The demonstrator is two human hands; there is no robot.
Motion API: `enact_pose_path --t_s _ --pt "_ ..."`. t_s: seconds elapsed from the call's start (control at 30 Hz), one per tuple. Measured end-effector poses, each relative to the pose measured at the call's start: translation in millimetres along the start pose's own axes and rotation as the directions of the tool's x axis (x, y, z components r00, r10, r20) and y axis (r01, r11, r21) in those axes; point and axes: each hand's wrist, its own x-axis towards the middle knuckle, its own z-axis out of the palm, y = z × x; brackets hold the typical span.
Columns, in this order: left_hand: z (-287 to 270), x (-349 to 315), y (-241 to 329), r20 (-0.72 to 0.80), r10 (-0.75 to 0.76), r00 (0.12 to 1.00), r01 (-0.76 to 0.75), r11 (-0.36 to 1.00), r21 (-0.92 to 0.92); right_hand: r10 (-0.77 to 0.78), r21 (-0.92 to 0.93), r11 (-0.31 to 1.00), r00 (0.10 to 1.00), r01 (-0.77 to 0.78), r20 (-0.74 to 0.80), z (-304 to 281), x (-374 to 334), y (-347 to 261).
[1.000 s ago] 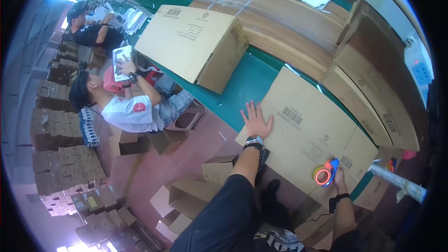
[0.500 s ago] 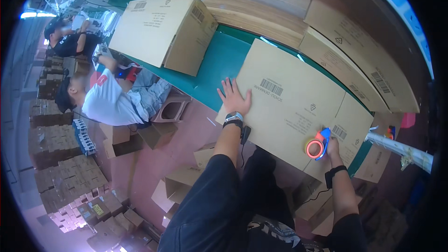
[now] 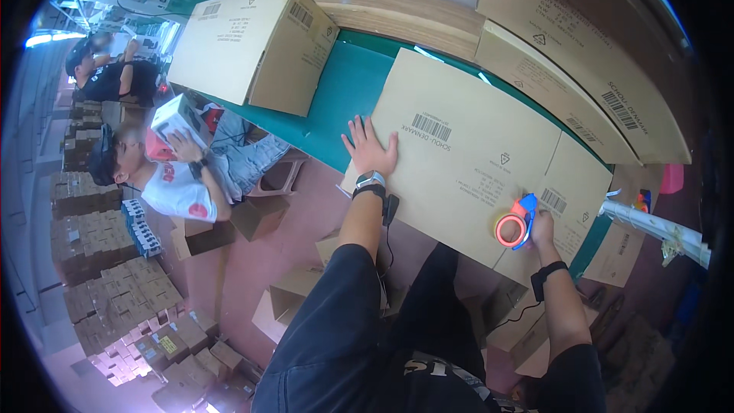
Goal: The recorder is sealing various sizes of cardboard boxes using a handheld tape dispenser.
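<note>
A flattened brown cardboard box (image 3: 466,153) lies across the green table (image 3: 348,92) in front of me. My left hand (image 3: 371,149) rests flat on the box's left edge, fingers spread, a watch on the wrist. My right hand (image 3: 541,226) grips an orange and blue tape dispenser (image 3: 514,223) pressed against the box's near right part, by the fold between its panels.
An assembled cardboard box (image 3: 252,42) stands on the table to the left. More flat cartons (image 3: 581,69) lean at the back right. A seated person (image 3: 180,176) holds a small white box at left; another person (image 3: 107,76) sits beyond. Stacks of small cartons (image 3: 115,291) fill the floor.
The view has swung down and closer over the flat box. My left hand stays flat on its left edge, and my right hand keeps the tape dispenser on the box's right part.
</note>
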Motion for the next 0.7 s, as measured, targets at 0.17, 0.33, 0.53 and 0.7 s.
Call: enact_pose_path --t_s 0.17,0.33,0.53,0.7 --pt "-1 -3 1 -0.007 -0.014 1.000 0.014 1.000 -0.009 -0.115 0.063 0.991 0.993 0.116 -0.015 6 10 15" --pt "-3 -4 -6 -0.013 -0.014 1.000 0.014 1.000 0.002 -0.080 0.092 0.993 0.997 0.078 0.022 24 31 40" --pt "4 -3 6 -0.011 -0.007 1.000 0.007 1.000 -0.024 -0.215 0.001 0.976 0.970 0.217 -0.115 28 63 79" --pt "-5 -4 -20 -0.040 -0.024 0.999 0.024 1.000 0.010 0.078 0.075 0.993 0.980 -0.094 0.183 15 7 -2"
